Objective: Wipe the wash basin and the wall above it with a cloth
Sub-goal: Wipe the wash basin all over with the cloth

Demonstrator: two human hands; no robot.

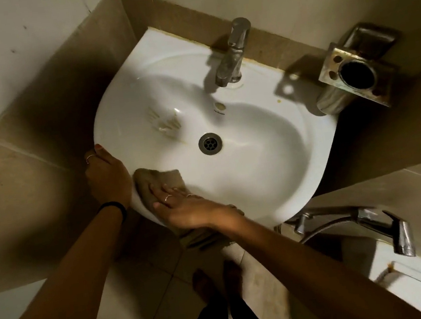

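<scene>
Pressed brown cloth [159, 183] flat onto wash basin [269, 152] rim, right hand [183, 207] fingers straight (left hand [106, 176] gripped the edge).

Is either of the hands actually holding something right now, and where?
Right hand presses flat on the cloth, gripping nothing. Left hand holds the basin by its front-left rim.
</scene>
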